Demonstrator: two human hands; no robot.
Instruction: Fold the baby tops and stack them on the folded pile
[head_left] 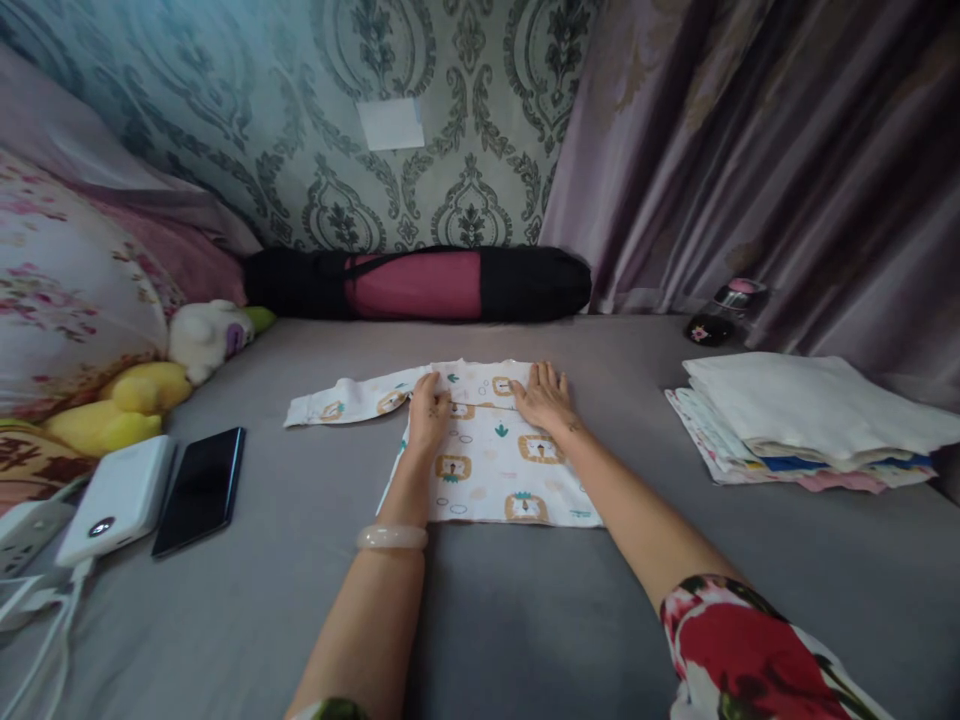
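Observation:
A small white long-sleeved shirt (495, 470) with a tan lion print and green leaves lies spread on the grey bed sheet. One sleeve (349, 400) stretches out to the left, while a strip of the cloth lies across the top of the body. My left hand (427, 412) rests at the upper left of the shirt, where that sleeve joins, its fingers stretched forward and partly hidden. At the upper right, my right hand (546, 398) lies flat on the cloth with its fingers spread. A pale bangle (391, 538) circles my left wrist.
Folded clothes (817, 405) are stacked at the right, near a dark bottle (724, 312). A black and maroon long bag (416, 284) lies along the wall. At the left are a phone (199, 490), a white power bank (116, 500) with cables, and plush toys (210, 338).

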